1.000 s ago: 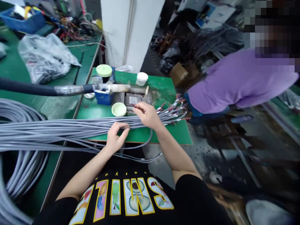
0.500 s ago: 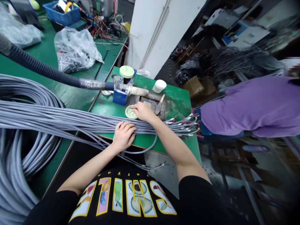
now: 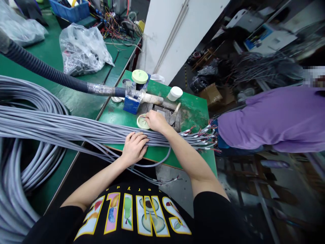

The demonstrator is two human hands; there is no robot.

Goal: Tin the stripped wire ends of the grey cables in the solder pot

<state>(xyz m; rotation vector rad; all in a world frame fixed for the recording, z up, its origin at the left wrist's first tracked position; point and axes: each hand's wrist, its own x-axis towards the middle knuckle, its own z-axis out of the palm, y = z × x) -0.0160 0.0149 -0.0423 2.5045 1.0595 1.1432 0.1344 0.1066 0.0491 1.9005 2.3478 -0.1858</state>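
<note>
A thick bundle of grey cables runs from the left across a small green table. Their stripped ends with red and white wires fan out at the table's right edge. My left hand lies flat on the bundle near the front edge, fingers together and stretched. My right hand is closed in a pinch on a cable end, holding its wires over a small pale green dish. Just behind the dish sits a metal block.
A black corrugated hose ends at a blue box on the table. A green-lidded jar and a white cup stand behind. A person in a purple top bends at the right. Clear bags lie on the left bench.
My right hand drew back from the metal block to the pale green dish. My left hand went from a pinch on the cables to lying flat. The view swung left.
</note>
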